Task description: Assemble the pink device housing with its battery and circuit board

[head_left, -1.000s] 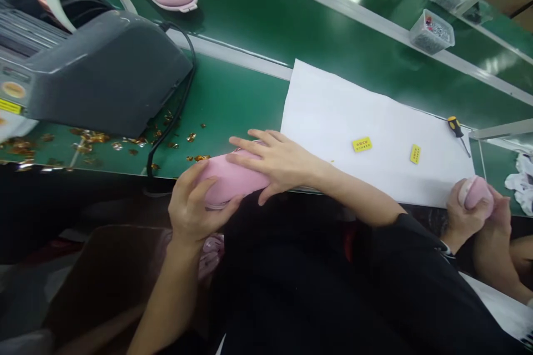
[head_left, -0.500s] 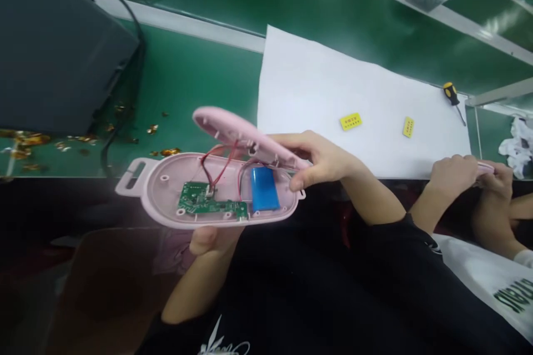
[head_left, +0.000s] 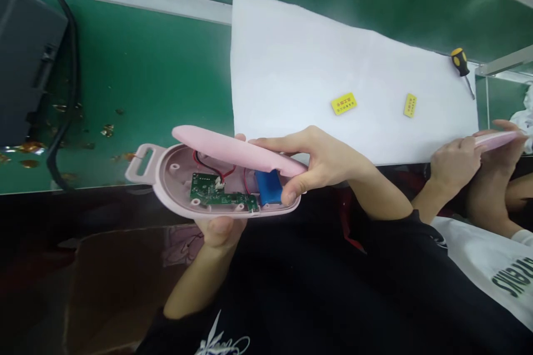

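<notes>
An opened pink plastic casing is in front of me at the table's near edge. My left hand (head_left: pixel 219 230) grips its lower shell (head_left: pixel 166 188) from below. Inside lie a green circuit board (head_left: pixel 212 194), a blue battery (head_left: pixel 268 186) and red and black wires. My right hand (head_left: pixel 320 161) holds the pink top cover (head_left: pixel 233 150), tilted over the shell like a lid, thumb near the battery.
A white sheet (head_left: pixel 312 66) on the green table bears two yellow labels (head_left: pixel 343 104) and a screwdriver (head_left: pixel 461 64). A dark grey machine (head_left: pixel 25 55) with a black cable stands left, with foil scraps near it. A co-worker's hands (head_left: pixel 470 158) hold another pink part at right.
The casing, closed between my hands one second ago, has been opened. Since half a second ago the cover has dropped closer over the shell, and the view has shifted down.
</notes>
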Action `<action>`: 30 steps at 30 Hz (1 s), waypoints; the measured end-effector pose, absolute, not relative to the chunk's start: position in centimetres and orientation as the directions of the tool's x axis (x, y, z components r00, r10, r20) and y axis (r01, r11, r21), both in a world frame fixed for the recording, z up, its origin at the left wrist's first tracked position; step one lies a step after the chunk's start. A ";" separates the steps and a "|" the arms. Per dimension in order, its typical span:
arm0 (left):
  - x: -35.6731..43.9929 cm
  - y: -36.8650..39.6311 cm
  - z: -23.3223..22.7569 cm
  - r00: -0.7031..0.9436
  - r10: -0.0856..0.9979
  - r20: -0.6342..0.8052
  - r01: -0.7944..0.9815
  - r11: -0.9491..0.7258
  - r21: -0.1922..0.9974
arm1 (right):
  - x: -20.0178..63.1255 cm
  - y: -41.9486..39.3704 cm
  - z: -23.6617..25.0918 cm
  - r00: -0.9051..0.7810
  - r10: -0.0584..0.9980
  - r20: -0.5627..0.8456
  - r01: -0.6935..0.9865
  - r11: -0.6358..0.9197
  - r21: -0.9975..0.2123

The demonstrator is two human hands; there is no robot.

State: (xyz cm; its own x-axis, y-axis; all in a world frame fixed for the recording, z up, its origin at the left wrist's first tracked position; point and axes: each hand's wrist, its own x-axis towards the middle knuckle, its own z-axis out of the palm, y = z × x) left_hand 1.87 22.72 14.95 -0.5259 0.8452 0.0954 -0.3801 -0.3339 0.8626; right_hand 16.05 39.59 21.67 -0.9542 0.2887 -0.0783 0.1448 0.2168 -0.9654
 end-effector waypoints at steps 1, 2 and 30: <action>2.0 22.8 15.0 -0.529 0.843 0.091 -0.384 -0.334 0.861 | 16.2 39.6 21.6 -0.956 0.280 -0.083 0.149 0.226 -0.963; 2.0 22.9 15.0 -0.534 0.842 0.081 -0.385 -0.327 0.863 | 16.3 39.6 21.5 -0.957 0.276 -0.087 0.156 0.241 -0.958; 1.6 23.9 14.7 -0.393 0.897 0.204 -0.314 -0.339 0.887 | 15.3 37.1 22.5 -0.871 0.438 0.223 0.129 0.641 -0.757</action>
